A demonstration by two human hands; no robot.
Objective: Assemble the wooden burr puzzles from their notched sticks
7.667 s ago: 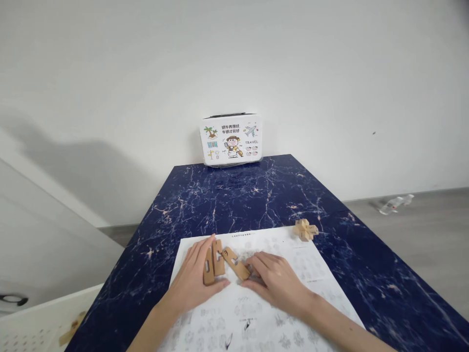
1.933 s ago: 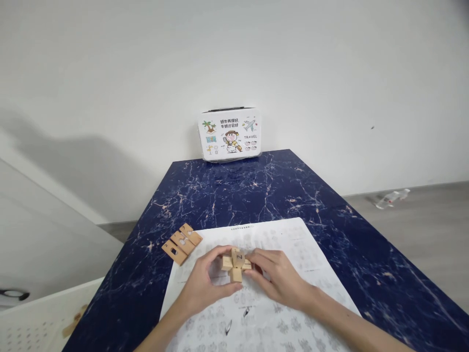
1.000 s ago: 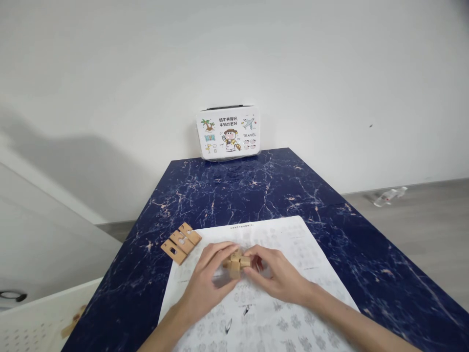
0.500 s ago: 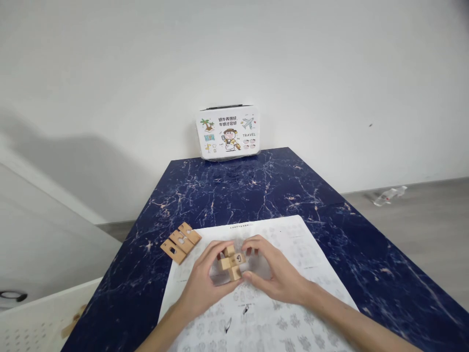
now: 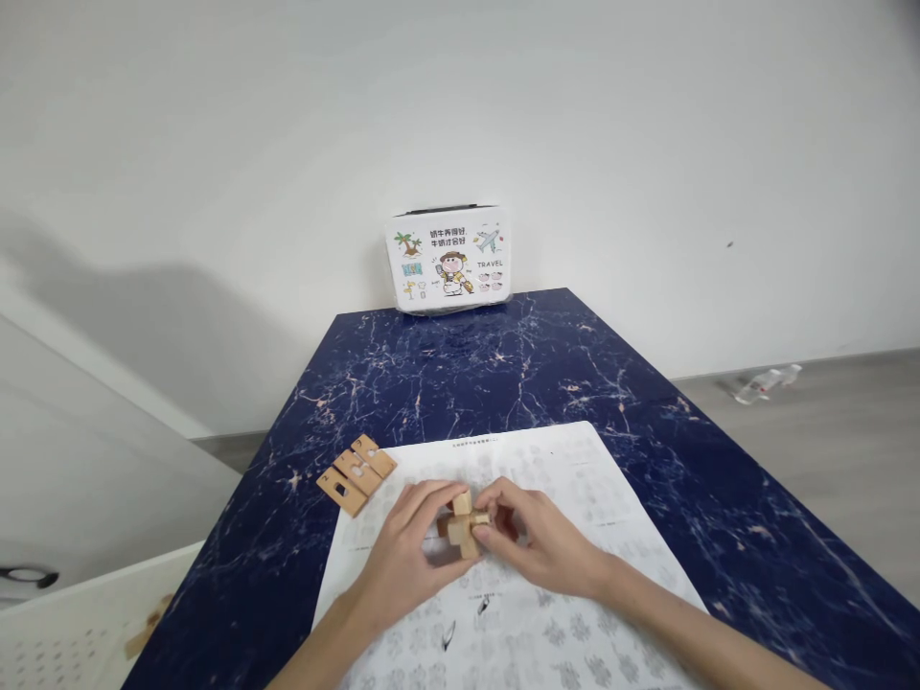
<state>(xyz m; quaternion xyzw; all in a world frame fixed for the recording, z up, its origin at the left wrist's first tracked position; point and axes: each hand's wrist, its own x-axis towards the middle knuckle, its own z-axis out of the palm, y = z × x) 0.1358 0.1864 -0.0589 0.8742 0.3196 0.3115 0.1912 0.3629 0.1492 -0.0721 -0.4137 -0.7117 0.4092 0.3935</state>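
A wooden burr puzzle (image 5: 461, 530) of interlocking pale blocks is held just over the printed sheet (image 5: 575, 498). My left hand (image 5: 411, 537) curls round its left side, thumb at the bottom and fingers at the top. On the other side, my right hand (image 5: 538, 537) pinches the short block end that sticks out to the right. Fingers hide parts of the puzzle. Left of the hands, several flat wooden pieces (image 5: 357, 473) with cut-out holes and handwritten numbers lie side by side, over the sheet's upper left corner.
The blue marbled table (image 5: 446, 374) carries a white cartoon-printed case (image 5: 451, 261) against the wall. A white perforated basket (image 5: 64, 632) with wooden pieces (image 5: 148, 628) stands at the lower left. On the floor at right lies a clear plastic item (image 5: 768, 383).
My right fingers have closed in on the puzzle's right end, where they were loosely apart before. The puzzle has turned, and its marked face no longer shows.
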